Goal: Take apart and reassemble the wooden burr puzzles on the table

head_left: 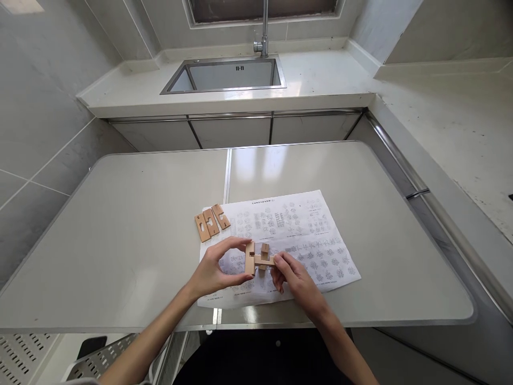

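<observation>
My left hand (pixel 218 269) grips an upright notched wooden puzzle piece (pixel 249 259) by its two ends, between thumb and fingers. My right hand (pixel 294 278) pinches the right end of a narrow wooden puzzle piece (pixel 263 260) that reaches leftward to the upright one. A small wooden block (pixel 265 248) shows above the narrow piece, and part of another shows below it. How they lock together is too small to tell. Under both hands lies a printed instruction sheet (pixel 336 240) with rows of small diagrams. Flat wooden pieces (pixel 210 222), numbered and cut out, lie on its upper left corner.
The sheet rests on a pale folding table (pixel 120 240) with a seam down its middle. Behind stands a counter with a sink (pixel 228 75) and a faucet (pixel 263 43). Another counter (pixel 460 123) runs along the right, and a tiled wall (pixel 40 96) is at left.
</observation>
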Tool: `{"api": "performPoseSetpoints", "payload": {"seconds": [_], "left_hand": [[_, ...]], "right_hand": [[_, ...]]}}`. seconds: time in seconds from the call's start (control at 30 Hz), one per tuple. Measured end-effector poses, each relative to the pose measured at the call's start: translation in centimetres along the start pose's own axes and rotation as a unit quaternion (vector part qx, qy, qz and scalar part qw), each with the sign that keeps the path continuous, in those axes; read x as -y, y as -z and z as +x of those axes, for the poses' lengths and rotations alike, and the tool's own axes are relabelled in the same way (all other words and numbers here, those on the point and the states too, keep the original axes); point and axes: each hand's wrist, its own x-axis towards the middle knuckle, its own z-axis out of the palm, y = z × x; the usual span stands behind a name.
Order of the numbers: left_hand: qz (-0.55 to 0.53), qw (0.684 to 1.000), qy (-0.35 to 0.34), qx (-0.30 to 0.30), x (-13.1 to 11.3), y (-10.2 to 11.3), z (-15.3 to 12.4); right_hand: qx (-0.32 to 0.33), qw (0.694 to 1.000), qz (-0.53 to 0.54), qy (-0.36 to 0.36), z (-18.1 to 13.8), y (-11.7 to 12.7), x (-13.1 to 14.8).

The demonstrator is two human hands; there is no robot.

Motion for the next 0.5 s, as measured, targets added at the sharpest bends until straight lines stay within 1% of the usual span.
{"api": "performPoseSetpoints", "payload": {"seconds": [0.17,0.33,0.43,0.5], "left_hand": [[0.003,1.0,0.025,-0.01,0.4,-0.3,-0.3],[0.016,0.999,0.031,-0.022,1.0,0.0,-0.4],[0.049,0.998,0.029,-0.031,1.4,0.0,-0.4],[0.073,0.997,0.025,-0.023,1.8,-0.2,-0.3]], "right_hand": [[-0.017,1.0,-0.001,0.006,0.1,0.4,-0.2],[-0.04,0.999,-0.027,0.012,0.1,1.3,-0.2],[-0.098,0.991,-0.089,0.028,-0.1,1.9,-0.2],[-0.152,0.977,-0.144,0.041,-0.3,2.1,-0.4]]}}
